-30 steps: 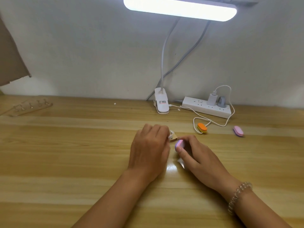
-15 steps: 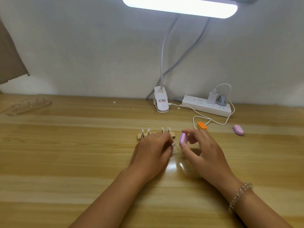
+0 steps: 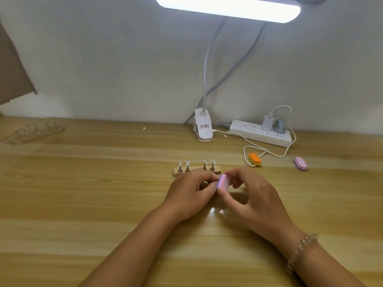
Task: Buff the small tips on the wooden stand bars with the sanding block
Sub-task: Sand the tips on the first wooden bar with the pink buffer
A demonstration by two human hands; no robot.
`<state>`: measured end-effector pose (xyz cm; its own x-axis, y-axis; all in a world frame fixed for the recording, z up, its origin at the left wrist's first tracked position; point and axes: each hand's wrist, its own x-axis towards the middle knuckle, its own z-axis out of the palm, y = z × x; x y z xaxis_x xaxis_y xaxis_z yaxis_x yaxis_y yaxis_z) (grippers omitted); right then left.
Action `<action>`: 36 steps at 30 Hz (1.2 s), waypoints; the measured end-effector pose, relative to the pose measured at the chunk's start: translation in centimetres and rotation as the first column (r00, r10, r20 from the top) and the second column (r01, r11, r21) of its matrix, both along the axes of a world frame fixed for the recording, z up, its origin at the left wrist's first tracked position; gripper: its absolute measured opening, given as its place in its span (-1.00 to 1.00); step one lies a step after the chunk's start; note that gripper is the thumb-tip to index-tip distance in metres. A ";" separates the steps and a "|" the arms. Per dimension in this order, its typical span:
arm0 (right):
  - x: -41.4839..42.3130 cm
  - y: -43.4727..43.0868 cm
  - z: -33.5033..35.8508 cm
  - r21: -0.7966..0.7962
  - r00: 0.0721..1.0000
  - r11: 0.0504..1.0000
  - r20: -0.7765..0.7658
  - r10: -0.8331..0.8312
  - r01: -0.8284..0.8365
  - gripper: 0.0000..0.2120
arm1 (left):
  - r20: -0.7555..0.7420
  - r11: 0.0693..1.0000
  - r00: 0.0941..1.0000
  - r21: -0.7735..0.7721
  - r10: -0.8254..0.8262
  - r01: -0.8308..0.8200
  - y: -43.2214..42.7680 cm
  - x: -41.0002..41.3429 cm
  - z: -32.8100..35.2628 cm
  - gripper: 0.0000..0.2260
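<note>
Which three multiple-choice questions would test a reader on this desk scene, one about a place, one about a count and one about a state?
1. Where does the orange sanding block lie?
A. on the desk, in front of the power strip
B. on top of that strip
C. on the floor

2. How many tips stand in view on the wooden stand bar?
A. two
B. four
C. six

3. What does the right hand do?
A. rests flat on the desk
B. pinches the pink sanding block
C. pulls a plug

Answers:
1 A: it lies on the wood, nearer the person than the strip.
2 B: two pairs stand upright on the bar.
3 B: thumb and fingers close on the block's edges.
</note>
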<state>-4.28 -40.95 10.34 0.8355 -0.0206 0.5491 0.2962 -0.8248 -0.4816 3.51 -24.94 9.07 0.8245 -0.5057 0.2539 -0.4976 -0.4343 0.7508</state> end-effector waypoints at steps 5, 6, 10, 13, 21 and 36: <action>0.7 -1.0 -0.1 0.096 0.993 0.990 -0.070 -0.093 0.099 -0.82 | -0.008 1.000 1.000 -0.012 0.004 -0.004 0.1 0.0 0.2 -0.91; 0.7 -1.0 -0.1 0.072 0.994 0.992 -0.056 -0.097 0.100 -0.83 | -0.003 1.000 1.000 -0.001 0.001 -0.001 0.1 0.0 0.2 -0.91; 0.1 0.0 0.0 -0.004 0.999 1.000 -0.040 0.029 -0.029 -0.79 | 0.001 1.000 1.000 0.028 0.005 -0.005 0.1 0.0 0.3 -0.88; 0.8 -0.9 0.1 0.117 0.993 0.990 -0.090 -0.072 0.082 -0.81 | 0.001 1.000 1.000 0.030 -0.004 0.004 0.1 0.0 0.2 -0.88; 0.6 -0.7 0.0 0.100 0.995 0.992 -0.077 -0.065 0.072 -0.83 | 0.010 0.999 1.000 0.044 -0.008 0.007 0.2 0.1 0.1 -0.88; 0.3 -0.5 -0.1 0.024 0.998 0.999 -0.055 -0.039 0.040 -0.87 | 0.003 0.999 1.000 0.049 -0.007 0.007 0.2 0.3 -0.1 -0.89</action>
